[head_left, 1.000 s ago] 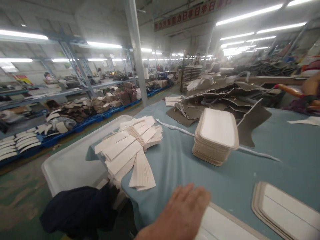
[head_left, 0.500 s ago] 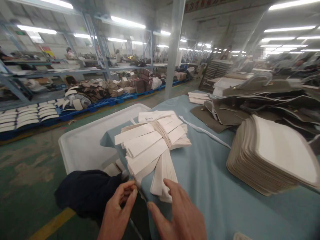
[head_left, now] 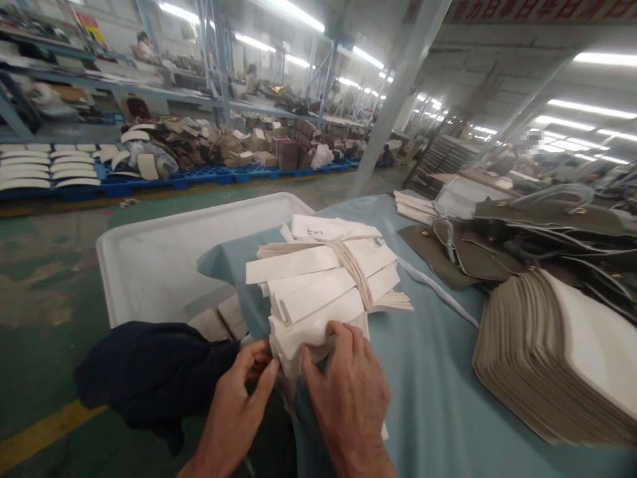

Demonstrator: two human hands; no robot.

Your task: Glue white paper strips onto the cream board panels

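Observation:
A bundle of flat cream strips (head_left: 313, 292), tied round with a cord of narrow strips, lies fanned out on a blue-grey cloth. My left hand (head_left: 239, 398) is closed in a pinch at the near-left ends of the lower strips, its fingertips partly hidden behind the thumb. On the bundle's near side my right hand (head_left: 351, 392) is closed, with thumb and curled fingers on the lower strips, which bend up a little between them. Handwritten marks show on the top far strip.
Right of the bundle stands a tall stack of curved cream-and-brown panels (head_left: 527, 352). Dark olive bag pieces (head_left: 497, 239) lie behind it. At left are a white plastic bin (head_left: 164, 245) and dark blue cloth (head_left: 154, 378). A slanting metal pole (head_left: 393, 99) rises beyond the blue-grey cloth (head_left: 423, 372).
My right hand has moved forward and closed on the lower strips, where it was open before. My left hand stays at the bundle's near-left edge. The view has tilted.

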